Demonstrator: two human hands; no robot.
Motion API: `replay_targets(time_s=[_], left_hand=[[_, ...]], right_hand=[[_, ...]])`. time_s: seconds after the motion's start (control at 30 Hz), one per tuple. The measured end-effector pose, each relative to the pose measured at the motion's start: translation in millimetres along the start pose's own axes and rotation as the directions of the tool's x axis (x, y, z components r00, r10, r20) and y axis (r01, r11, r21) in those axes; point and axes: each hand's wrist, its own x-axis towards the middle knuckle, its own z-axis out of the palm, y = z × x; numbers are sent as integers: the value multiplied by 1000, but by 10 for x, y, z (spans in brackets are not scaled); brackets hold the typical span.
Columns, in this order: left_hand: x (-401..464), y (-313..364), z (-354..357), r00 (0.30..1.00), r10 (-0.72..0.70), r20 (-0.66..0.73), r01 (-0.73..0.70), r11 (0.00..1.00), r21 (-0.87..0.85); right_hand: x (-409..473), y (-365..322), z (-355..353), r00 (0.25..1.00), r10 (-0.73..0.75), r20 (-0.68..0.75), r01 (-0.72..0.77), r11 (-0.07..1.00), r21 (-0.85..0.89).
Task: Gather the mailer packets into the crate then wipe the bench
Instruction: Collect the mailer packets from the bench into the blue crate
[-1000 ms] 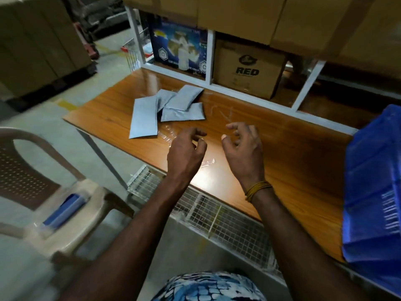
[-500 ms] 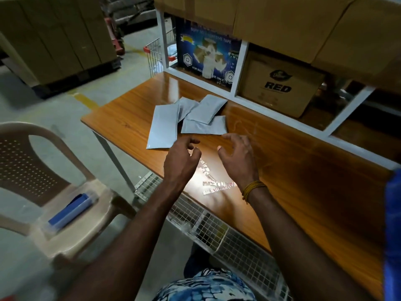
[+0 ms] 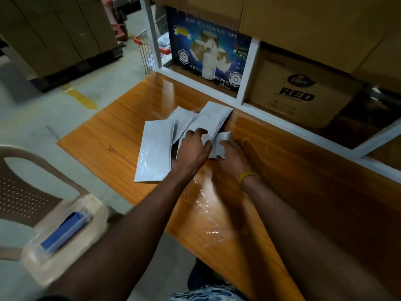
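Now both hands are laid on the packets, a loose overlapping pile of grey mailers on the bench near its far left end, just in front of the white shelf frame. The left hand is pressed on the middle of the pile with its fingers spread apart and curled over a packet's edge. The right hand is set against the pile's right side, its thumb touching the nearest packet; whether anything is gripped cannot be told, as motion blur hides the fingers. A yellow band is worn on the right wrist. A chair carrying a blue object is seen at the left.
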Motion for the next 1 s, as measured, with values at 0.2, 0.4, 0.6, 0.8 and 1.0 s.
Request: replay_targets(time_s=[0.2, 0.4, 0.6, 0.8, 1.0], left_hand=[[666, 78, 290, 992, -41, 120, 29, 994, 104], [1010, -30, 495, 974, -117, 192, 65, 965, 255], [1130, -98, 483, 955, -244, 169, 172, 918, 357], [1061, -116, 434, 962, -246, 118, 166, 871, 462], [972, -100, 462, 955, -283, 90, 219, 875, 432]], right_hand=[[537, 86, 45, 974, -123, 191, 171, 950, -261], [712, 151, 13, 948, -192, 253, 260, 926, -273], [626, 198, 122, 982, -166, 93, 189, 914, -359], [211, 205, 155, 996, -13, 86, 41, 942, -333], [171, 169, 157, 971, -135, 195, 183, 950, -253]])
